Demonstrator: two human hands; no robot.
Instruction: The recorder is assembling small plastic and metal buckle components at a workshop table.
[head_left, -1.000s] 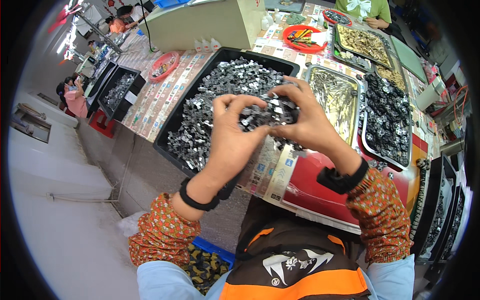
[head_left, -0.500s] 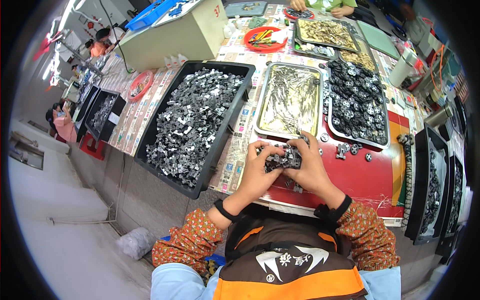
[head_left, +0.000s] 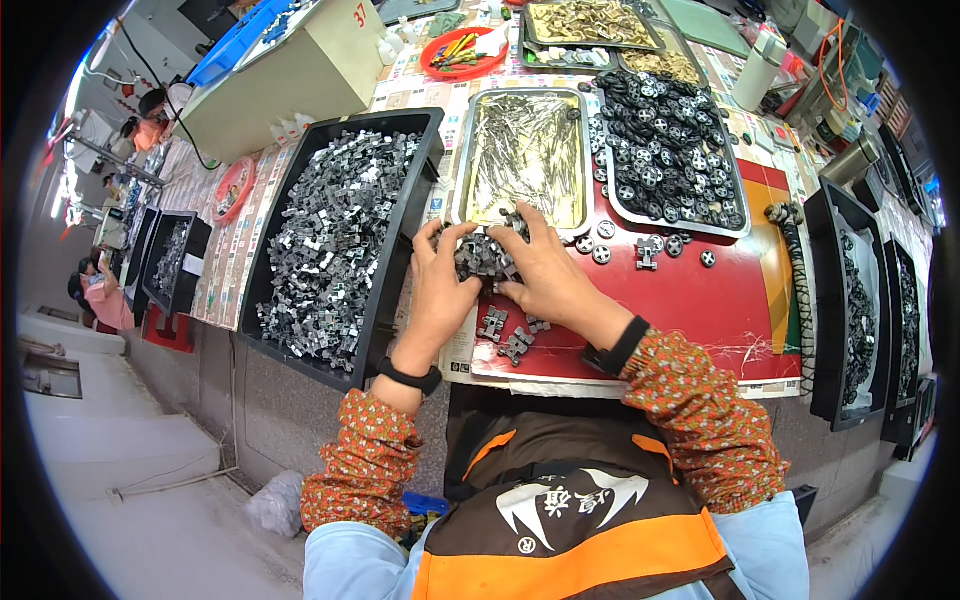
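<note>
My left hand (head_left: 437, 290) and my right hand (head_left: 560, 282) curve round a heap of small dark grey plastic parts (head_left: 485, 258) from both sides. The heap sits at the left end of a red board (head_left: 690, 310), just below a metal tray of thin metal pins (head_left: 530, 150). Fingers of both hands touch the parts, and my palms hide some of the pile. Closer to me, a few loose grey parts (head_left: 517, 346) lie on the board. To the left stands a deep black bin (head_left: 428, 160) filled with similar grey parts (head_left: 335, 235).
A tray of small black wheels (head_left: 665, 160) stands right of the pins, with loose wheels (head_left: 602, 254) and one grey part (head_left: 647, 252) below it. Farther back are a red basket of markers (head_left: 465, 55), a tray of brass-coloured pieces (head_left: 590, 25) and a steel flask (head_left: 760, 72).
Both hands have shifted left with the clump of grey parts, toward the board's left end. Several loose parts now show on the board below them. The whole view has also shifted.
</note>
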